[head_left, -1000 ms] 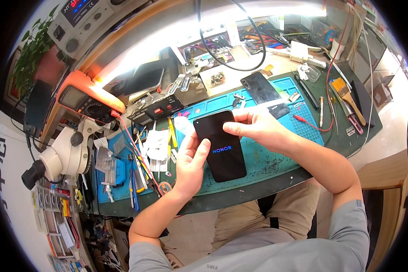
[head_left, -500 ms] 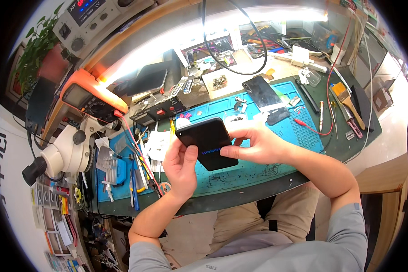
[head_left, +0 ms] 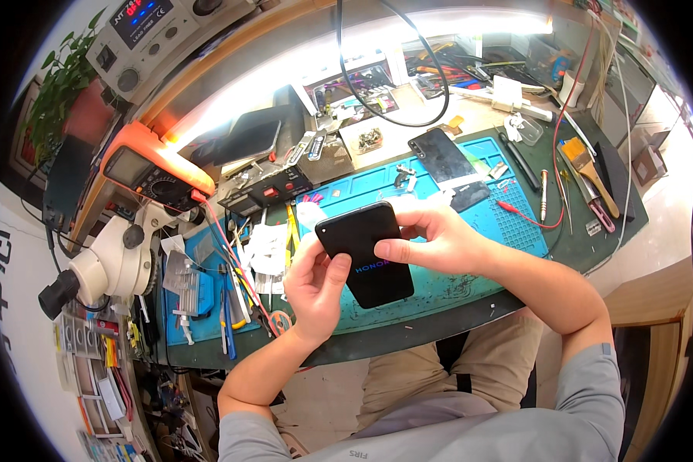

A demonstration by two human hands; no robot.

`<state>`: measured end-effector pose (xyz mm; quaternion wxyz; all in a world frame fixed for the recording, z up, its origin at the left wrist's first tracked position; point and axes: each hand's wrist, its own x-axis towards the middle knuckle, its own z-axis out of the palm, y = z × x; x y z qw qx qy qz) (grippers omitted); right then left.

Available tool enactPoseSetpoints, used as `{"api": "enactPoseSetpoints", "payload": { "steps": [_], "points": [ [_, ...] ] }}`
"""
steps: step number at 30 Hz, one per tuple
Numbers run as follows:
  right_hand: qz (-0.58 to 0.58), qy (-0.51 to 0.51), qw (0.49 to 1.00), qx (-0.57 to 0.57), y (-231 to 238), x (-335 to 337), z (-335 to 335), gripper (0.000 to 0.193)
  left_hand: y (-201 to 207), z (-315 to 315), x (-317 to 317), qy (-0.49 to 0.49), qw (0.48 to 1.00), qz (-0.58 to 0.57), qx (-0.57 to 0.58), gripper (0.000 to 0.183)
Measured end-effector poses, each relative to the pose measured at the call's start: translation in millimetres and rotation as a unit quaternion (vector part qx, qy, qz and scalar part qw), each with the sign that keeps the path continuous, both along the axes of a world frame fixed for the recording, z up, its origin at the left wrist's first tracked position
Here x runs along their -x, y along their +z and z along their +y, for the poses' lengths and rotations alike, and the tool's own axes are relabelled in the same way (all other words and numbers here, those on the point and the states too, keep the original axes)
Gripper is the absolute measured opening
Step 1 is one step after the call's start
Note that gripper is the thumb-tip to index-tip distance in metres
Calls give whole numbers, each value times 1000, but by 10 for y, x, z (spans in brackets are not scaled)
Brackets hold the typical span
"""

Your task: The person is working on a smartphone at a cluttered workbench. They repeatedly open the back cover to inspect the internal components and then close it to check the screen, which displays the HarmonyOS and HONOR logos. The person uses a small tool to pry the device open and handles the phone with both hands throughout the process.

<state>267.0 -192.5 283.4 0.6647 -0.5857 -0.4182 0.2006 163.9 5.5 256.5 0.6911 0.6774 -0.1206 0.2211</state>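
Observation:
Between my hands I hold a black smartphone (head_left: 371,286), tilted above the blue work mat (head_left: 446,281). Its dark screen faces up and shows a small lit logo. My left hand (head_left: 316,289) grips the left edge, thumb along the screen's side and fingers behind. On the other side, my right hand (head_left: 435,239) has its thumb on the screen near the right edge, with the other fingers curled at the upper edge and behind. Beyond the phone, a second dark phone (head_left: 441,156) lies on the mat, with a smaller dark part (head_left: 470,195) beside it.
At left stand a white microscope (head_left: 104,269) and an orange multimeter (head_left: 155,173). A black power box (head_left: 266,192) sits behind the mat. Screwdrivers and a brush (head_left: 581,158) lie at right. A black cable (head_left: 339,46) loops down from above. Tweezers (head_left: 227,316) lie at left.
The phone has shifted slightly right and nearer to me, and its tilt has changed a little. Both hands keep hold of it. The smaller dark part is now more covered by my right hand.

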Motion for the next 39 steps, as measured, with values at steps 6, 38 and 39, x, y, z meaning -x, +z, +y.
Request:
{"api": "enactPoseSetpoints", "payload": {
  "steps": [6,38,39],
  "points": [
    [154,30,988,-12,-37,-10,19,31,3,-6,16,-22,999,31,26,33],
    [103,-9,994,32,-119,-100,42,29,-17,-28,-8,-53,993,75,71,37],
    [97,-12,995,38,-130,-111,39,29,4,-43,-10,-51,993,75,72,35]
  ]
}}
